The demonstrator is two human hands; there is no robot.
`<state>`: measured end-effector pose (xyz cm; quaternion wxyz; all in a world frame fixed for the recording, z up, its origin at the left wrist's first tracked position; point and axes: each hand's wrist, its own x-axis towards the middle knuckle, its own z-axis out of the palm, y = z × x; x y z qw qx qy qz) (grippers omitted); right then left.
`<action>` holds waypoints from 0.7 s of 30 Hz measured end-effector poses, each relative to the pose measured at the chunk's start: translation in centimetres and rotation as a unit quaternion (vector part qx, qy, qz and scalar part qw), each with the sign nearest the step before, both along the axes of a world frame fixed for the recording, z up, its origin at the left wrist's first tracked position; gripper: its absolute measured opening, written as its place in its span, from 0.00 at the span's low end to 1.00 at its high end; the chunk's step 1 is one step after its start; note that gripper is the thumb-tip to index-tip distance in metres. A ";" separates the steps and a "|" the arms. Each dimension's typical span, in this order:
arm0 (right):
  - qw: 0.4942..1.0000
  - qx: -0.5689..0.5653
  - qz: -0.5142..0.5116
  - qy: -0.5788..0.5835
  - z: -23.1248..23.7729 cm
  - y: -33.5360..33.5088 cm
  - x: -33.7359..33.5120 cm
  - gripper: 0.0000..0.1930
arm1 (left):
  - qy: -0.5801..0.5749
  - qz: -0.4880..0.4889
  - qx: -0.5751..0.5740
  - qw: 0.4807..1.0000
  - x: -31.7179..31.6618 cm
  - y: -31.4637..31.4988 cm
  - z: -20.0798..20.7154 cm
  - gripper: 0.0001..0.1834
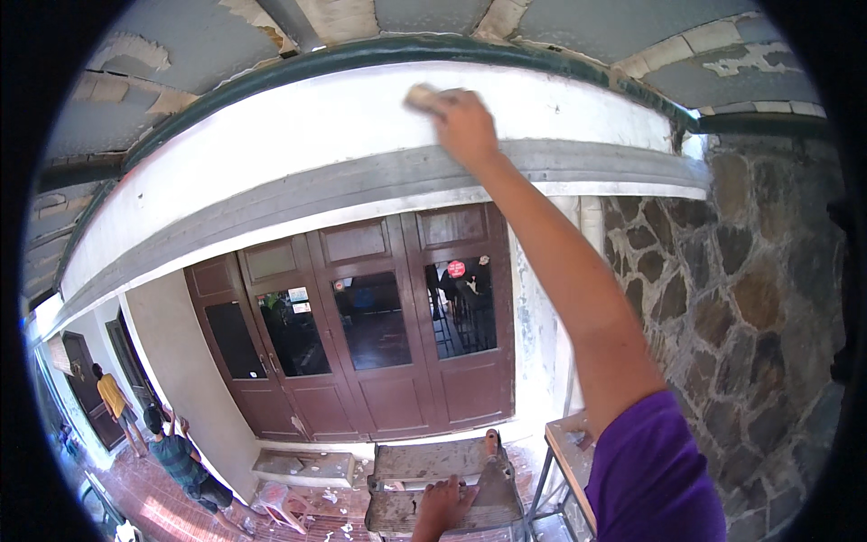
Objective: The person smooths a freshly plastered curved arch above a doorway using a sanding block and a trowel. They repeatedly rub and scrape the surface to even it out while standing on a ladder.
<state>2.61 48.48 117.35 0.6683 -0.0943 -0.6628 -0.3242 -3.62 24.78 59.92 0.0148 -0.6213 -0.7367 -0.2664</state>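
Note:
High on the white wall band, my right hand is closed around a small tan block-like tool. Motion blurs the tool, so its exact kind does not show; its end is at the painted surface. My right arm reaches up in a purple sleeve. Low in the middle, my left hand has its fingers curled in over a worn, dusty step platform. Whatever its fingers hold, if anything, is hidden. A bare foot shows at the platform's far right edge.
Brown panelled doors with glass stand below a grey ledge. At right are a stone wall and a wood-topped metal frame. Two people stand at lower left, near a pink stool. Peeling ceiling panels hang overhead.

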 end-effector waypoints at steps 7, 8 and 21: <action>0.998 -0.039 -0.009 0.051 -0.4 -0.4 -0.6 0.18 | 0.002 -0.006 -0.012 1.000 0.0 -0.2 -0.2 0.31; 1.000 -0.011 -0.024 -0.009 -0.6 -0.5 -1.0 0.17 | 0.002 -0.007 -0.029 1.000 0.0 -0.2 -0.2 0.31; 0.990 -0.053 0.053 0.123 -0.3 -4.5 -7.0 0.17 | -0.005 -0.018 -0.050 0.999 -0.4 0.0 -0.4 0.32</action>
